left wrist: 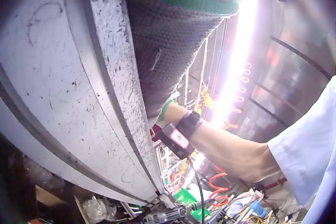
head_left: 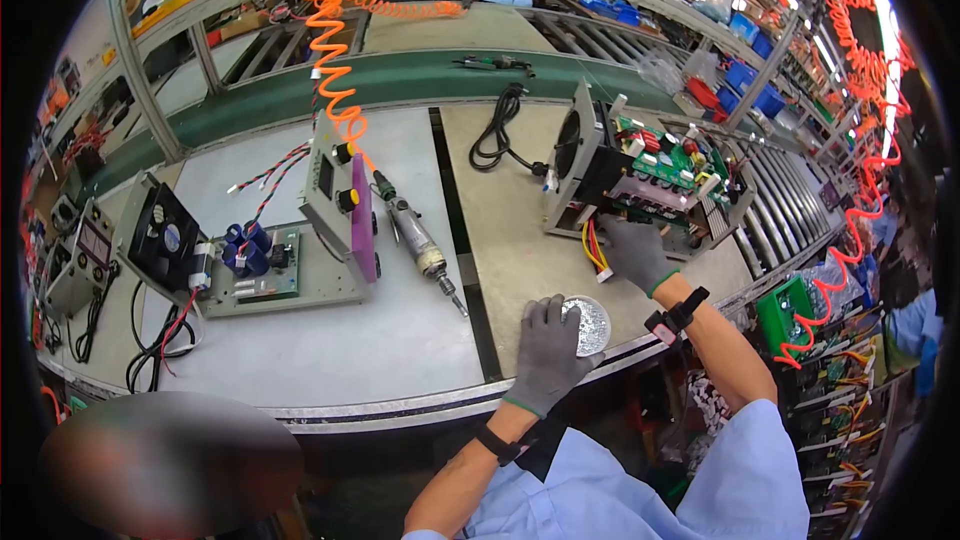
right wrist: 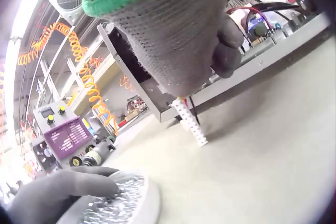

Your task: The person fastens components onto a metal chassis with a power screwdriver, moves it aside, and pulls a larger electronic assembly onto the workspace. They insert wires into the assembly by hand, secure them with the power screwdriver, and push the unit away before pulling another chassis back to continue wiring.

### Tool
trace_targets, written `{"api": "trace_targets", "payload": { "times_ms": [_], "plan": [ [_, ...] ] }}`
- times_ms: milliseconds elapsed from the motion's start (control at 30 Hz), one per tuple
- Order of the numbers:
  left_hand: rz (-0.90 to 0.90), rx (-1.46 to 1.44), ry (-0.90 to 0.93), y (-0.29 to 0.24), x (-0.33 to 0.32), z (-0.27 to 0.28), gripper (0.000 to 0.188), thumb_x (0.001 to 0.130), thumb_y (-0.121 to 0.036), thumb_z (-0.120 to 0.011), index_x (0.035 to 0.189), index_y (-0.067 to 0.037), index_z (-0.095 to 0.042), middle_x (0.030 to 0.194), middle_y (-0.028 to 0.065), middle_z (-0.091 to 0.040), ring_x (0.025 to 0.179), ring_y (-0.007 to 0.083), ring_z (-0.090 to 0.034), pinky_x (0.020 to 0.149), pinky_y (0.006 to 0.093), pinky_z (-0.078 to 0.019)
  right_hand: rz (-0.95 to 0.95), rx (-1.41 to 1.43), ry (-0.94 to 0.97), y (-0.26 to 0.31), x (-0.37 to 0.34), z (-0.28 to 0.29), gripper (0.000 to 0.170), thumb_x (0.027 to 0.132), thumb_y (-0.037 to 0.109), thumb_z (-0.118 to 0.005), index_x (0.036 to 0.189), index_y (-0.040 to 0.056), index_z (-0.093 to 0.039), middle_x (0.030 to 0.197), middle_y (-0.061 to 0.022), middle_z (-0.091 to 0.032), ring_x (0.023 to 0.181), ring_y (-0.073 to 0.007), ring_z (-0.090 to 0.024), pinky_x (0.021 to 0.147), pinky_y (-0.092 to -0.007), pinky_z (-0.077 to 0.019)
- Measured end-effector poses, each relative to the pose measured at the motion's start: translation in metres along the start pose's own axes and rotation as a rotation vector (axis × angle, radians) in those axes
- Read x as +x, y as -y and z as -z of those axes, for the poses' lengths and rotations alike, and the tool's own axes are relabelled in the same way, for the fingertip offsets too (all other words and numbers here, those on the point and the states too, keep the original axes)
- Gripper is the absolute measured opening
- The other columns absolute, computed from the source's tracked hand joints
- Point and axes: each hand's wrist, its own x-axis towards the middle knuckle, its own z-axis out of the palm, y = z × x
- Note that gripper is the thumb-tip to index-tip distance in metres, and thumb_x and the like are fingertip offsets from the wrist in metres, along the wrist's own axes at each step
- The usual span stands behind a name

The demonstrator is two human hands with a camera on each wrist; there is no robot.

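My gloved left hand (head_left: 548, 355) holds a round white dish (head_left: 604, 326) of small silvery screws (right wrist: 118, 203) near the bench's front edge. Its fingers lie over the dish's left side and its thumb along the near side. My gloved right hand (head_left: 635, 252) is at the near side of an opened metal-cased unit (head_left: 570, 223) with green circuit boards (head_left: 665, 165). In the right wrist view its fingers (right wrist: 228, 48) bend at the casing's lower edge; I cannot tell what they hold. Red and yellow wires (head_left: 594, 243) with a white connector (right wrist: 190, 121) hang beside that hand.
An air screwdriver (head_left: 418, 240) on an orange coiled hose (head_left: 325, 30) lies mid-bench. Left of it stands another opened unit with a purple panel (head_left: 361, 210). A black power cord (head_left: 490, 135) lies behind. At right are rollers (head_left: 785, 205) and a green bin (head_left: 785, 315).
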Motion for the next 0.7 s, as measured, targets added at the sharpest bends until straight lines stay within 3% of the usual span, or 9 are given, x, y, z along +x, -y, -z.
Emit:
{"api": "trace_targets", "payload": {
  "times_ms": [33, 233, 333, 500, 567, 633, 700],
  "plan": [
    [0.0, -0.002, -0.003, 0.0, 0.001, -0.001, 0.071, 0.068, -0.046, -0.086, 0.117, 0.0, -0.062, 0.131, 0.0225, -0.056, 0.124, 0.0404, -0.049, 0.115, 0.0535, -0.0329, 0.03, 0.025, -0.044, 0.0, 0.0, 0.0, 0.027, 0.082, 0.014, -0.063, 0.109, 0.0104, -0.066, 0.078, -0.0126, -0.071, 0.068, -0.0336, -0.072, 0.058, -0.0467, -0.0557],
    [0.017, 0.015, 0.043, 0.002, 0.0, 0.0, 0.075, 0.068, -0.049, -0.087, 0.121, -0.001, -0.064, 0.134, 0.0226, -0.056, 0.126, 0.0398, -0.05, 0.115, 0.0536, -0.0338, -0.11, -0.166, 0.132, 0.016, 0.003, 0.018, 0.017, 0.084, 0.017, -0.063, 0.099, 0.0109, -0.068, 0.076, -0.0136, -0.071, 0.072, -0.035, -0.073, 0.061, -0.0487, -0.0562],
    [0.012, 0.03, 0.021, 0.001, -0.001, 0.003, 0.075, 0.068, -0.049, -0.086, 0.121, -0.003, -0.061, 0.13, 0.0202, -0.057, 0.125, 0.0352, -0.051, 0.115, 0.0521, -0.0338, 0.022, 0.006, 0.119, 0.071, 0.006, 0.07, 0.012, 0.085, 0.018, -0.062, 0.091, 0.0101, -0.067, 0.077, -0.0133, -0.071, 0.075, -0.0373, -0.072, 0.066, -0.0496, -0.057],
    [0.0, 0.026, 0.067, 0.0, -0.001, 0.006, 0.077, 0.073, -0.053, -0.082, 0.128, -0.003, -0.061, 0.132, 0.024, -0.056, 0.127, 0.0399, -0.05, 0.109, 0.0529, -0.0387, 0.141, 0.537, 0.139, 0.17, 0.064, 0.093, 0.033, 0.093, 0.03, -0.061, 0.115, 0.0062, -0.07, 0.098, -0.0189, -0.074, 0.093, -0.0399, -0.071, 0.084, -0.0501, -0.0558],
    [-0.02, 0.106, 0.004, 0.004, -0.004, -0.008, 0.075, 0.076, -0.055, -0.079, 0.128, -0.004, -0.061, 0.136, 0.0247, -0.055, 0.129, 0.0411, -0.049, 0.109, 0.0521, -0.039, 0.125, 0.54, 0.277, 0.207, 0.102, 0.085, 0.06, 0.091, 0.033, -0.065, 0.143, 0.0061, -0.054, 0.11, -0.0224, -0.073, 0.103, -0.0386, -0.071, 0.091, -0.0468, -0.0552],
    [-0.071, 0.109, -0.07, 0.006, -0.002, -0.012, 0.064, 0.085, -0.052, -0.073, 0.129, -0.007, -0.06, 0.136, 0.0205, -0.058, 0.128, 0.0382, -0.053, 0.105, 0.0497, -0.0428, 0.085, 0.536, 0.466, 0.24, 0.132, 0.072, 0.074, 0.087, 0.035, -0.069, 0.145, -0.0026, -0.044, 0.118, -0.0266, -0.069, 0.108, -0.0397, -0.069, 0.096, -0.0464, -0.0537],
    [-0.057, -0.023, -0.024, 0.017, -0.006, -0.032, 0.062, 0.084, -0.05, -0.074, 0.128, -0.008, -0.063, 0.128, 0.0178, -0.064, 0.122, 0.0371, -0.058, 0.102, 0.0518, -0.0427, 0.005, 0.52, 0.577, 0.264, 0.15, 0.044, 0.085, 0.08, 0.035, -0.074, 0.144, -0.0072, -0.038, 0.116, -0.0278, -0.07, 0.112, -0.0391, -0.069, 0.097, -0.0436, -0.0548]
  ]
}}
